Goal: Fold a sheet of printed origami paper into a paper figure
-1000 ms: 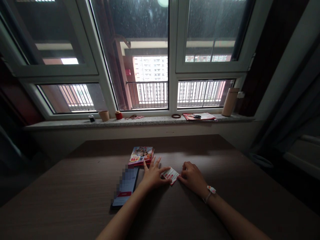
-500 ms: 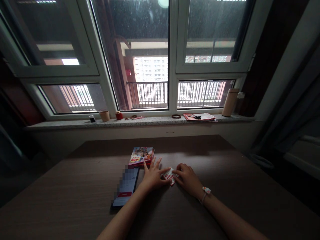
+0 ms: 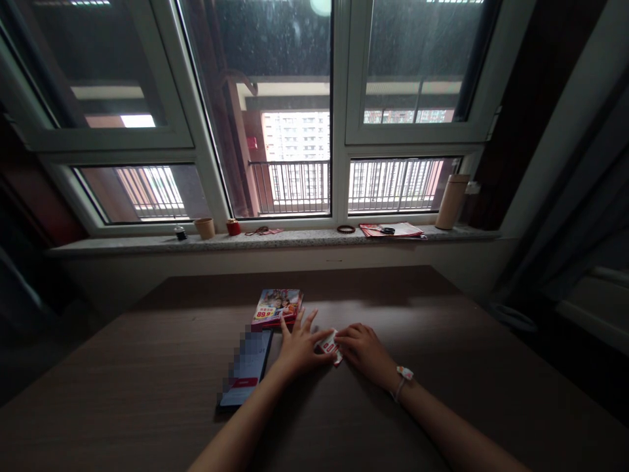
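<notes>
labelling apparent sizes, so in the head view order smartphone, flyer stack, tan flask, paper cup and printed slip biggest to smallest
1. Smartphone
2. Flyer stack
3. Tan flask
Unranked: paper cup and printed slip look close; the slip is partly covered.

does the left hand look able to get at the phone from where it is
Likely yes: the left hand is just right of the phone, and nothing on the table seems to stand between them. It is touching the small paper, though.

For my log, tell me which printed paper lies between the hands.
The small red-printed paper, between the left hand and right hand; the flyer stack lies beyond, other papers on the windowsill.
</notes>
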Demonstrator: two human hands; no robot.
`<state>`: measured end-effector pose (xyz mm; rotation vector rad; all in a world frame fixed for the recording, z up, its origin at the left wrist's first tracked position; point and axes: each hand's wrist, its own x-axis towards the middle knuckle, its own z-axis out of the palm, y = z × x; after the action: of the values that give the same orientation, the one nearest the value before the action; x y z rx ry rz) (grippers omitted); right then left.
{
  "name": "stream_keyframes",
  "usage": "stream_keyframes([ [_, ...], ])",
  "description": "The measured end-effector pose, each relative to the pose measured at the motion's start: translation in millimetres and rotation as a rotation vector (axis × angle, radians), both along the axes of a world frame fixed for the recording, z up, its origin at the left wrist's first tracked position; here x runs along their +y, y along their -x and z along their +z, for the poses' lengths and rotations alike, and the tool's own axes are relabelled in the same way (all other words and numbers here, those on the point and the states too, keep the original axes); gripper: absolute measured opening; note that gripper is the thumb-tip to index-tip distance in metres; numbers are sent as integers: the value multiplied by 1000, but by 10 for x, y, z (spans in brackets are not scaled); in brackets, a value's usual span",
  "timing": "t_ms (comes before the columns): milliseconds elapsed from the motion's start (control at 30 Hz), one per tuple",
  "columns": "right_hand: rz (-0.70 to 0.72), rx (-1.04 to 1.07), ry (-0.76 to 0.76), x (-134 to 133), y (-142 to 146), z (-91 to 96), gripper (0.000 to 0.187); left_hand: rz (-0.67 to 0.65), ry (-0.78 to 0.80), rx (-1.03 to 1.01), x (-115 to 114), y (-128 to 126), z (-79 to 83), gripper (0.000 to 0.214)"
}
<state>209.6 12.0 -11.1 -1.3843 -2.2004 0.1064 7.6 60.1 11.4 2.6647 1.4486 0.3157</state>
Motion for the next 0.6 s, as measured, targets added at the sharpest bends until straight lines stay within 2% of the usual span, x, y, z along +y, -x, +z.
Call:
stream_keyframes([
  [233,-19,9,6,3,2,-6,25,-8,-163,-36,-148,-35,4,44],
  [367,-20,13,3,10,4,-14,26,-30,-201,-28,-241,-46,19,38],
  [600,-23,16,16,-8,10,13,26,93,-200,-26,-309,-45,-100,40],
])
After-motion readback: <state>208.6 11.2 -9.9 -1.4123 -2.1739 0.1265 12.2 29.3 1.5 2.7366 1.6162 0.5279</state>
